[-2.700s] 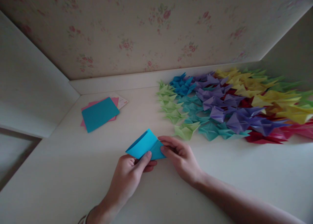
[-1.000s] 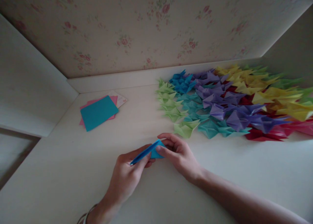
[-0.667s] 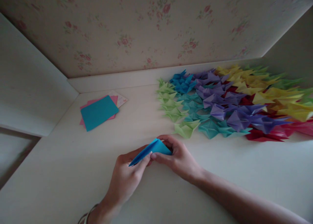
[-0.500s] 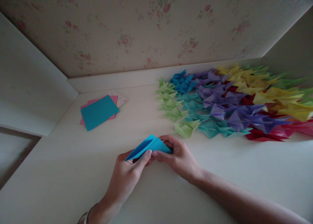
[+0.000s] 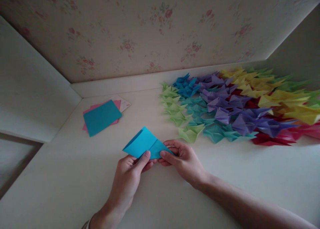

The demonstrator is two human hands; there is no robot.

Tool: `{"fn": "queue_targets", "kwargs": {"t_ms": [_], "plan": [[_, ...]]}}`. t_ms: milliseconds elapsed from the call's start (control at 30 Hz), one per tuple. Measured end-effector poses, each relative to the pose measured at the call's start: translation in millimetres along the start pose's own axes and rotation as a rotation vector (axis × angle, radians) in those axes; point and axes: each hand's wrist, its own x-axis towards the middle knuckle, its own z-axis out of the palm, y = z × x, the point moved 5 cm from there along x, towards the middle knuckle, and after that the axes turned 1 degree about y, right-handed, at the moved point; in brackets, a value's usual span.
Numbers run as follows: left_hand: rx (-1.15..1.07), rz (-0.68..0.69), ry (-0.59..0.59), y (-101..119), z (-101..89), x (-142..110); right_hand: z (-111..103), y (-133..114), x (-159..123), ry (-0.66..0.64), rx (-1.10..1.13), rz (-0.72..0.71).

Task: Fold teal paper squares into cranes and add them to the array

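A partly folded blue paper sheet [image 5: 142,144] is held just above the white table [image 5: 75,175], its upper flap lifted toward the wall. My left hand [image 5: 130,177] pinches its near left edge, thumb on top. My right hand [image 5: 183,160] pinches its right corner with thumb and fingers. Both hands are closed on the paper.
A stack of flat paper squares, teal on pink [image 5: 101,116], lies at the back left. Several folded paper cranes in green, blue, purple, yellow and red [image 5: 235,106] cover the back right of the table. A flowered wall [image 5: 150,32] rises behind.
The blue paper was pressed nearly flat between my hands a second ago; its upper flap has now swung open and up. Both hands stay in place.
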Motion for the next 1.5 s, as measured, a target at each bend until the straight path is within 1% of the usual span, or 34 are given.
{"fn": "queue_targets", "kwargs": {"t_ms": [200,333,400,533,567,700,767,833,967,1033,1167,1333,1433,1500], "plan": [[0.018,0.058,0.061,6.8,-6.5,-0.1,1.6,-2.2,-0.6,-0.017,-0.051,0.06],[0.092,0.074,0.079,12.4,-7.8,-0.5,1.7,-2.6,-0.5,-0.024,-0.065,0.034],[0.161,0.076,0.037,14.2,-5.5,-0.9,1.7,-3.5,-0.6,-0.032,-0.066,-0.009],[0.257,0.076,-0.167,13.9,6.5,-4.4,4.4,-5.7,-2.0,-0.079,-0.145,-0.071],[0.281,0.088,-0.2,13.9,8.6,-5.8,4.9,-5.8,-2.4,-0.085,-0.166,-0.072],[0.344,0.122,-0.214,13.1,9.4,-9.0,5.1,-5.2,-2.9,-0.1,-0.183,-0.054],[0.339,0.11,-0.206,12.0,7.5,-8.4,4.7,-5.0,-2.9,-0.104,-0.177,-0.044],[0.332,0.104,-0.171,12.5,4.5,-6.6,4.2,-4.7,-2.7,-0.101,-0.164,-0.029],[0.297,0.114,-0.002,18.7,-4.7,-2.6,4.0,-2.1,-2.2,-0.092,-0.128,0.005],[0.252,0.116,0.06,21.3,-8.6,-1.0,3.3,-0.5,-1.5,-0.077,-0.106,0.008],[0.203,0.101,0.069,21.9,-14.5,3.8,2.4,0.8,-0.8,-0.07,-0.085,0.001],[0.158,0.138,0.117,26.8,-25.2,9.2,3.5,-0.3,-3.5,-0.101,-0.088,0.001],[0.158,0.149,0.119,29.5,-25.3,10.0,3.5,-1.6,-4.6,-0.095,-0.118,-0.031],[0.179,0.126,0.077,28.7,-21.7,10.1,2.8,-2.2,-3.8,-0.076,-0.116,-0.059]]}}
